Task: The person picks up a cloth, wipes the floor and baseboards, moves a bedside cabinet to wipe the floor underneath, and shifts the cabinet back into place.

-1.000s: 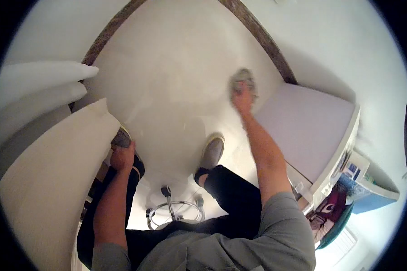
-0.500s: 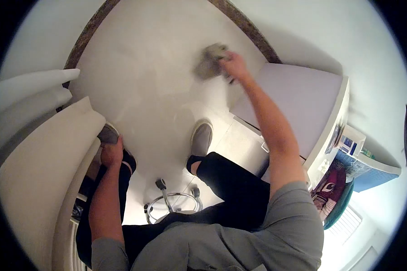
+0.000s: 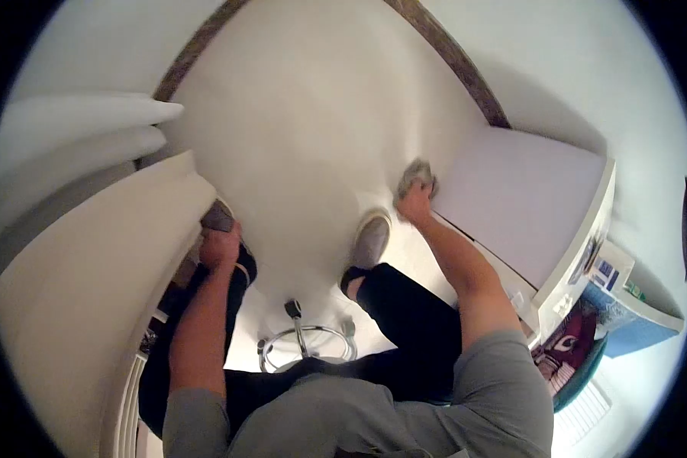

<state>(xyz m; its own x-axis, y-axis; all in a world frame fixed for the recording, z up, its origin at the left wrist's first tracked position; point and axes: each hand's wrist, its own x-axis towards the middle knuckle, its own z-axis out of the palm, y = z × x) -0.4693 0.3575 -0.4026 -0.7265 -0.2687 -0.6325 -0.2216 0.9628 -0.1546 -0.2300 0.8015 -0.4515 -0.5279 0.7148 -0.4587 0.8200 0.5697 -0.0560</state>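
My right hand (image 3: 414,204) is closed on a crumpled grey cloth (image 3: 417,177), near the left edge of the pale-topped cabinet (image 3: 527,198). Below the cloth, the pale floor (image 3: 305,114) shows. My left hand (image 3: 220,246) is low on the left, beside the curved cream panel (image 3: 99,282), with its fingers closed by the toe of a grey shoe (image 3: 218,217). Whether it grips anything there is hidden. The other grey shoe (image 3: 372,238) rests on the floor between my hands.
A chrome chair base (image 3: 305,340) with casters stands between my legs. Dark skirting (image 3: 466,69) borders the floor. White curved pieces (image 3: 84,122) jut in at the left. A blue container (image 3: 637,324) and a maroon cloth item (image 3: 576,343) are at the right.
My right hand has brought the cloth from the middle of the floor down and right, beside the cabinet. My left hand stays by the shoe. The camera view has shifted slightly.
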